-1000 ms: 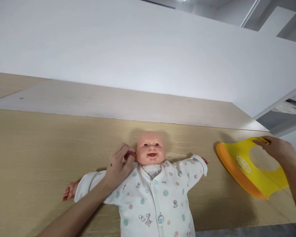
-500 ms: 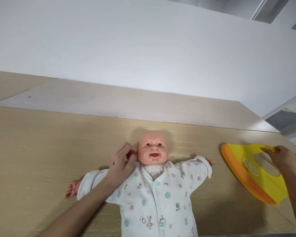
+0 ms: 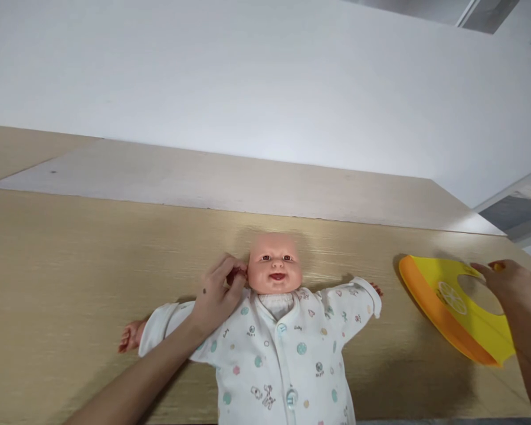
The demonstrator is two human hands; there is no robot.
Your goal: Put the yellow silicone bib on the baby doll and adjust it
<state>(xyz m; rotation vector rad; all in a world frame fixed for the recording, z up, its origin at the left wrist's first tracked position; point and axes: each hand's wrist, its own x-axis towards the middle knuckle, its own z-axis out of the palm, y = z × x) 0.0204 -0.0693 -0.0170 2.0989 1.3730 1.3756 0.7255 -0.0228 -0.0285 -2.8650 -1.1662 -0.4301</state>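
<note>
A baby doll lies on its back with arms spread, wearing a white printed top with buttons. My left hand is closed in a pinch against the side of the doll's head, by the ear. The ear itself is hidden behind the fingers. Off to the right, a yellow bib with an orange pocket edge and a white citrus-slice print lies on the table. My right hand pinches the bib at one end of its neck strap, and part of the bib is covered by that hand and forearm.
The wooden table runs under everything, with a paler board strip along its back. Behind it stands a white wall or panel. The table's right edge lies just beyond the bib.
My right hand has shifted slightly at the bib's strap end, where a bit of yellow shows between the fingers. The view has moved a little. My left hand and the doll stay put.
</note>
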